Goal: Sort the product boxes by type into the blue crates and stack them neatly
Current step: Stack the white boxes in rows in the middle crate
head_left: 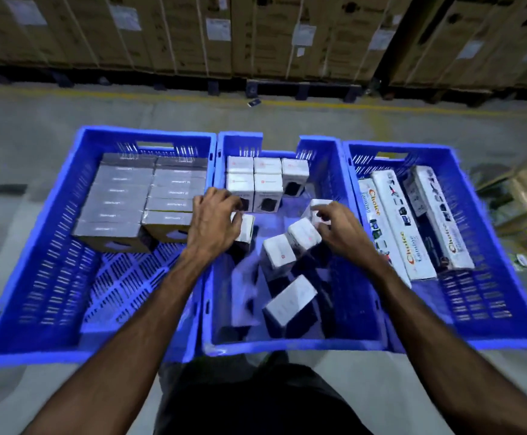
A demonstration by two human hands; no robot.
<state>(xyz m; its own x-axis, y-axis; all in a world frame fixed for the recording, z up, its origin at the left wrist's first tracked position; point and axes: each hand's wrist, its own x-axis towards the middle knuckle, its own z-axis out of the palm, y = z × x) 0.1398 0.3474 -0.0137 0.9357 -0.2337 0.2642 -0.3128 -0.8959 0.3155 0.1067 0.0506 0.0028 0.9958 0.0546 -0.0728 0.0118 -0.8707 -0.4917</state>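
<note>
Three blue crates stand side by side on the floor. The left crate [36, 277] holds grey boxes [115, 196] stacked in two neat columns at its far end. In the middle crate [287, 345], small white boxes [267, 180] stand in rows at the back, and several more [279, 254] lie loose and tilted. My left hand [215, 219] is shut on one small white box [246, 227] at the crate's left side. My right hand [339, 226] grips another white box [318, 210] near the right wall. The right crate [491, 309] holds long white boxes [403, 227].
Tall brown cartons [256, 32] on pallets line the far side, beyond a yellow floor line [162, 97]. Grey concrete floor surrounds the crates. A brown cardboard object [525, 196] lies to the right of the right crate. My dark trousers [249, 403] show below.
</note>
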